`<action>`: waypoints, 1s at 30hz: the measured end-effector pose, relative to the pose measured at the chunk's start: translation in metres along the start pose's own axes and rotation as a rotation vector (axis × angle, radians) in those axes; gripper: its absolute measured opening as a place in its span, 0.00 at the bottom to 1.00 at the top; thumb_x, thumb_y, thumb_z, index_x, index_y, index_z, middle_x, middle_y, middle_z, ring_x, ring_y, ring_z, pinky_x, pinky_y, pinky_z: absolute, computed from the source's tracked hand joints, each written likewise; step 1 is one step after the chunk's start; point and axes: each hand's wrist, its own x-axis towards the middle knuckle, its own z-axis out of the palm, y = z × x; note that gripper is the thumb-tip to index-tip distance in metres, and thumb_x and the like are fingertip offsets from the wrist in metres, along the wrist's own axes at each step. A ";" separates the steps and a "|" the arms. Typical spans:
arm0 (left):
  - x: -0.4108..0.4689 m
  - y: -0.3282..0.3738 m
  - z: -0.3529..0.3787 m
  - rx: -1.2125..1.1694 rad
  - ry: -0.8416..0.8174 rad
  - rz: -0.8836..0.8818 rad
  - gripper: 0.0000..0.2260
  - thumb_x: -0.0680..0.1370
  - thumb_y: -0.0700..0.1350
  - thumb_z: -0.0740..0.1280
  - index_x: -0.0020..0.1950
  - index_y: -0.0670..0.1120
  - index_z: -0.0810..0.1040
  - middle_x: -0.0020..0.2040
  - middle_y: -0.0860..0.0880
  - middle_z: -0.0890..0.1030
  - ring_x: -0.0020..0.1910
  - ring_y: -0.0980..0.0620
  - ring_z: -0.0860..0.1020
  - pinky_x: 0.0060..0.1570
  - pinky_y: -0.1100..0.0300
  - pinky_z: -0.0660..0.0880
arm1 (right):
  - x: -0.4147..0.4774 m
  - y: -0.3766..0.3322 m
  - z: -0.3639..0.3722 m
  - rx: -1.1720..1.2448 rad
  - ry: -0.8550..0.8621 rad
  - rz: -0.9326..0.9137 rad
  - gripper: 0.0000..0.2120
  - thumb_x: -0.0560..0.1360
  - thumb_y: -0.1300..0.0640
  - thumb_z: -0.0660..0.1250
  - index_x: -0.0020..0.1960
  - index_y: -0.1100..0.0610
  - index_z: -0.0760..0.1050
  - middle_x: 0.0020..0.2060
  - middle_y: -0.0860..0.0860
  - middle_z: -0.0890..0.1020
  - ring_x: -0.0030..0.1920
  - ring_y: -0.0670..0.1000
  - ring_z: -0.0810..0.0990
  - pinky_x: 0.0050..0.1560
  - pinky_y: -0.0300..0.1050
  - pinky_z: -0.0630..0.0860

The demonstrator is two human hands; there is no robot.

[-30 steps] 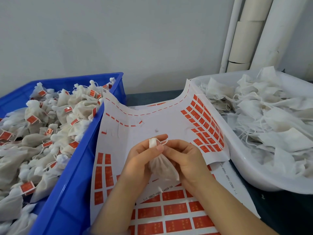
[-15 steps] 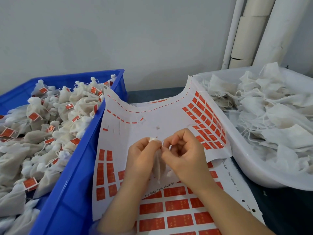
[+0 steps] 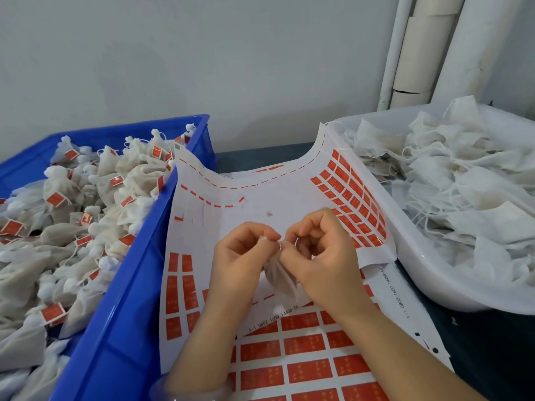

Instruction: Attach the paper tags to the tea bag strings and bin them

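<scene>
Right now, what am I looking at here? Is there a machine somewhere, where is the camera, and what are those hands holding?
There is no machine: these are a person's two bare hands, seen from a camera worn on the head that looks forward and down. The left hand and the right hand both pinch the gathered top of one small tea bag, held over a white sheet of red paper tags. On the person's left stands a blue bin full of tagged bags. On the right is a white tub heaped with untagged bags. Whether a tag is on the held bag yet is hidden by the fingers.
</scene>
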 end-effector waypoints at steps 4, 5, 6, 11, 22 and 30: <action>0.000 0.002 -0.004 0.184 0.018 0.103 0.16 0.72 0.32 0.67 0.35 0.53 0.83 0.34 0.51 0.82 0.34 0.55 0.80 0.34 0.65 0.78 | 0.001 -0.002 -0.001 -0.027 0.007 -0.058 0.12 0.66 0.59 0.68 0.39 0.47 0.67 0.34 0.49 0.77 0.31 0.46 0.74 0.34 0.36 0.75; -0.001 0.002 -0.004 0.224 0.020 0.120 0.14 0.71 0.33 0.68 0.36 0.53 0.83 0.34 0.52 0.83 0.34 0.55 0.81 0.34 0.66 0.77 | 0.000 -0.002 -0.002 -0.042 0.004 -0.069 0.12 0.66 0.59 0.68 0.39 0.47 0.67 0.34 0.49 0.77 0.32 0.46 0.74 0.34 0.37 0.75; -0.001 0.001 -0.004 0.266 0.019 0.133 0.12 0.71 0.35 0.69 0.37 0.53 0.82 0.34 0.53 0.83 0.35 0.55 0.81 0.34 0.66 0.77 | 0.000 -0.002 -0.002 -0.059 0.001 -0.080 0.12 0.67 0.59 0.68 0.39 0.46 0.67 0.34 0.49 0.77 0.32 0.48 0.74 0.33 0.39 0.76; -0.001 0.000 -0.006 0.507 0.006 0.259 0.09 0.73 0.40 0.69 0.41 0.55 0.80 0.36 0.57 0.81 0.39 0.57 0.80 0.40 0.65 0.78 | 0.002 -0.001 -0.004 -0.147 -0.006 -0.154 0.12 0.69 0.59 0.67 0.39 0.45 0.66 0.33 0.53 0.75 0.31 0.53 0.73 0.32 0.50 0.75; -0.003 0.007 -0.003 -0.041 -0.067 0.054 0.11 0.77 0.34 0.62 0.38 0.44 0.80 0.33 0.48 0.79 0.34 0.51 0.77 0.37 0.61 0.77 | 0.002 -0.006 -0.003 -0.158 -0.006 -0.262 0.08 0.71 0.54 0.65 0.42 0.45 0.67 0.35 0.48 0.75 0.34 0.52 0.74 0.32 0.46 0.75; -0.004 0.011 -0.003 -0.219 -0.137 0.019 0.07 0.70 0.42 0.65 0.36 0.48 0.82 0.34 0.49 0.80 0.35 0.53 0.79 0.37 0.63 0.78 | 0.002 -0.011 -0.002 -0.121 0.010 -0.312 0.08 0.72 0.55 0.65 0.44 0.46 0.67 0.37 0.47 0.77 0.37 0.49 0.76 0.36 0.38 0.77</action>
